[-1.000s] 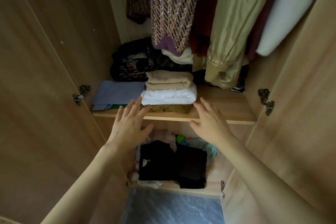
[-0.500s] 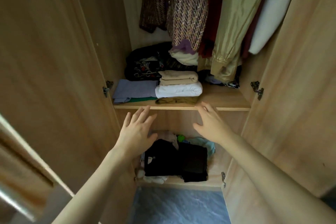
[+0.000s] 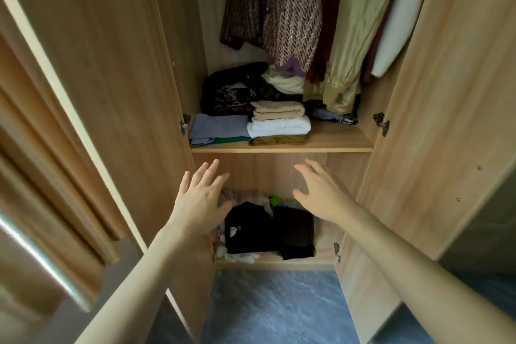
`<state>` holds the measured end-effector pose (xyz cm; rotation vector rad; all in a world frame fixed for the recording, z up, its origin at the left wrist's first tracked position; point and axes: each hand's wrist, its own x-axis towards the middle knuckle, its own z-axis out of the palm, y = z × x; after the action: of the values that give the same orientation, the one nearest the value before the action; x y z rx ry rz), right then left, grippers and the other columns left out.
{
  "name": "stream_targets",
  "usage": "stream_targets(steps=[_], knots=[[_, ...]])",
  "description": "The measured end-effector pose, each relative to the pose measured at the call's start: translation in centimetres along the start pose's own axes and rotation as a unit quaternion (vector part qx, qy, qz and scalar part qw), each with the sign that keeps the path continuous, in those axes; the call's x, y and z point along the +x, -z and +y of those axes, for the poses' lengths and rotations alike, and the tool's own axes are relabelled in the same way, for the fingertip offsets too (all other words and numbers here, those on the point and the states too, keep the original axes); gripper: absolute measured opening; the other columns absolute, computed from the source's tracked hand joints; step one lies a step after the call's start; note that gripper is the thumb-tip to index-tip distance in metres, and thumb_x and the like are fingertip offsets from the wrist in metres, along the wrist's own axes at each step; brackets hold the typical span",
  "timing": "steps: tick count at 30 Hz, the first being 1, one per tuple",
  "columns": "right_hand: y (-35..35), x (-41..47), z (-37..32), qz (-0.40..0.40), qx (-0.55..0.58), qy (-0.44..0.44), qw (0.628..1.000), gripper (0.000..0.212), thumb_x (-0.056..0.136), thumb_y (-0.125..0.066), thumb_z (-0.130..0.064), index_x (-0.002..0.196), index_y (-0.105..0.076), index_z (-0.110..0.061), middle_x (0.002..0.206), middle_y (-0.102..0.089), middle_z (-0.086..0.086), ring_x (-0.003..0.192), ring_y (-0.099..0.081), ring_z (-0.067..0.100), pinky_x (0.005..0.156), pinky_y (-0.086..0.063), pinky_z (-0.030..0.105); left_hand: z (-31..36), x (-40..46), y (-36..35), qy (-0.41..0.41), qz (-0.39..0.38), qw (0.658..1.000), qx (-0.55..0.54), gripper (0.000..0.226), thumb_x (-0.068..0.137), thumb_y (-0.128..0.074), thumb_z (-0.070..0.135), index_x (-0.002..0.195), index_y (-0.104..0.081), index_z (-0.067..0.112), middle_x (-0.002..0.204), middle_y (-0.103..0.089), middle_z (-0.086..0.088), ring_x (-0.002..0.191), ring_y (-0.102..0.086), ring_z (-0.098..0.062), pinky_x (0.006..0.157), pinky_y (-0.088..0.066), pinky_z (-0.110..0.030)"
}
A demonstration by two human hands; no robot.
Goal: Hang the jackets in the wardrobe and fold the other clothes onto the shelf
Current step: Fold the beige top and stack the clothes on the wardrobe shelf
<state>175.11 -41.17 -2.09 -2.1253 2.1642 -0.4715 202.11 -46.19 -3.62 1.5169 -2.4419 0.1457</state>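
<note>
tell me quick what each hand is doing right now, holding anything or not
Left hand: open, fingers spread, holding nothing.
Right hand: open, fingers straight, holding nothing.

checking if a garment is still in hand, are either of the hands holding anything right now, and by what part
Nothing is held. The left hand and right hand are both empty, fingers straight and spread, in front of the wardrobe shelf.

We see our left hand [image 3: 199, 198] and right hand [image 3: 321, 193] bare, with no rings, watch or gloves on them. Behind each hand the wrist and forearm run back uncovered; no sleeve shows before the arms leave the view. The fingernails look short and unpainted.
</note>
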Motion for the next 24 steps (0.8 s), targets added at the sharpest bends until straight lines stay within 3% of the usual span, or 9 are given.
stream_targets(steps=[13, 18, 21, 24], knots=[[0.3, -0.3, -3.4, 0.058, 0.036, 0.006, 0.998, 0.058, 0.094, -0.053, -0.035, 0.146, -0.033, -0.017, 0.153, -0.026, 0.006, 0.139, -0.030, 0.026, 0.110, -0.034, 0.045, -5.1, -2.3, 3.1, 0.057, 0.026, 0.998, 0.024, 0.052, 0.092, -0.055, 0.038, 0.140, -0.045, 0.020, 0.163, -0.004, -0.003, 0.150, 0.001, -0.025, 0.120, -0.004, -0.051], [0.4, -0.4, -3.6, 0.053, 0.042, 0.015, 0.998, 0.058, 0.094, -0.053, -0.035, 0.146, -0.033, -0.017, 0.153, -0.026, 0.005, 0.138, -0.032, 0.024, 0.108, -0.037, 0.044, -8.5, -2.1, 3.1, 0.080, 0.144, 0.985, 0.051, 0.045, 0.080, -0.071, 0.027, 0.121, -0.062, 0.009, 0.162, -0.006, -0.010, 0.149, 0.003, -0.031, 0.118, -0.006, -0.055], [0.4, -0.1, -4.3, 0.045, 0.037, 0.026, 0.998, 0.057, 0.094, -0.052, -0.035, 0.145, -0.033, -0.017, 0.151, -0.027, 0.003, 0.134, -0.037, 0.024, 0.102, -0.042, 0.044, -9.7, -1.5, 5.0, 0.142, 0.234, 0.962, 0.017, 0.040, 0.082, -0.067, 0.020, 0.120, -0.059, 0.010, 0.161, -0.008, -0.012, 0.148, 0.003, -0.034, 0.117, -0.008, -0.055], [1.0, 1.4, -6.5, 0.051, 0.022, 0.053, 0.997, 0.055, 0.095, -0.051, -0.034, 0.144, -0.033, -0.019, 0.150, -0.026, 0.002, 0.133, -0.036, 0.024, 0.099, -0.043, 0.040, -10.3, -0.8, 7.0, 0.186, 0.308, 0.933, -0.021, 0.050, 0.082, -0.064, 0.017, 0.129, -0.048, 0.015, 0.160, -0.004, -0.013, 0.147, 0.003, -0.038, 0.118, -0.008, -0.056]])
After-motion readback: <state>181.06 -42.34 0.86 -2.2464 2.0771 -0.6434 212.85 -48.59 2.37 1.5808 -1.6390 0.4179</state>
